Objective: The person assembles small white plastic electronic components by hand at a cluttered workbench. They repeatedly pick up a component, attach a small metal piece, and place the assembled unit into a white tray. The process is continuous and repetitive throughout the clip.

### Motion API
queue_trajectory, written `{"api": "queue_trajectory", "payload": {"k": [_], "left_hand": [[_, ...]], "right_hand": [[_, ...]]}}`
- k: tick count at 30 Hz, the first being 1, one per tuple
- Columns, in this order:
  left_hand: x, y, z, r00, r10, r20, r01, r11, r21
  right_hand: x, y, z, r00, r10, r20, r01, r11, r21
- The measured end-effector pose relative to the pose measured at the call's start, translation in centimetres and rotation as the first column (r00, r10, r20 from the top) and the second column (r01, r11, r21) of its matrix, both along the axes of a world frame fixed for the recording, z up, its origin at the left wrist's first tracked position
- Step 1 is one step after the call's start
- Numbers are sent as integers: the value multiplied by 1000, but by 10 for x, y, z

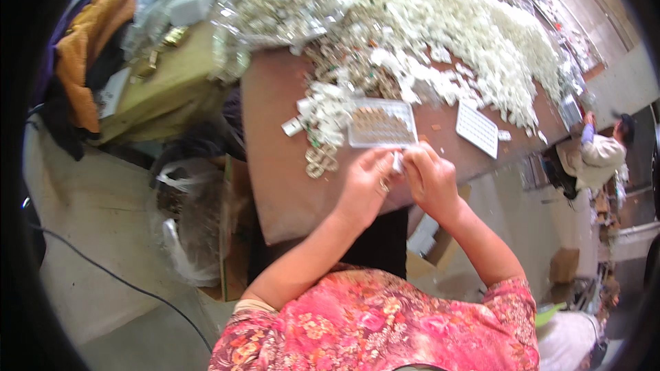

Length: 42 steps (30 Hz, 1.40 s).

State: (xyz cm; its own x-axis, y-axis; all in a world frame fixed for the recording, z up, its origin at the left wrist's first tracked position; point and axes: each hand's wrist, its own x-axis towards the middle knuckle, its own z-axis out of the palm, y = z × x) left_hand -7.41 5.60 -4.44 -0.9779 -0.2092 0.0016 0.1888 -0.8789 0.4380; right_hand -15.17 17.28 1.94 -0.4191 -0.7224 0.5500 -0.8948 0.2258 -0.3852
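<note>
In front of my body, over the table's near edge, both hands meet with fingers pinched together. My left hand [366,182] and my right hand [433,177] hold a small white piece [397,162] between them; fingers partly cover it. A small gold-toned loop [383,185] shows against my left hand's fingers. Just beyond the fingertips lies a clear plastic tray [414,124] with small brownish parts inside. To its right rests a white tray [477,128] with rows of small marks or slots. Left of the clear tray are loose white pieces [328,111] and a few linked pale rings [320,160].
A large heap of white pieces [474,34] covers the far brown table [278,165], beside a clear bag [282,0] of parts. At left stand a green-covered table [165,96] and a cardboard box [236,227] with a plastic bag. One person [598,158] is at right, another at the top.
</note>
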Motion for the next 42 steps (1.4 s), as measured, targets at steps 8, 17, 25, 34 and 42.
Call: {"api": "queue_trajectory", "payload": {"k": [8,17,25,34,42], "left_hand": [[3,1,7,999,-11,40,11,1000,11],[-23,-108,118,664,159,-730,-420,-729,-541],[-45,-201,116,854,421,-305,-60,-503,-862],[-30,-177,62,913,405,40,287,-569,-771],[-40,-179,65,882,418,-219,64,-567,-821]], "right_hand": [[4,8,-3,990,-63,128,71,996,-58],[38,40,-7,856,-63,513,255,915,-313],[48,68,-19,875,-148,461,269,940,-209],[50,69,-22,814,-120,568,299,925,-233],[50,46,-7,893,-84,443,178,968,-176]]}}
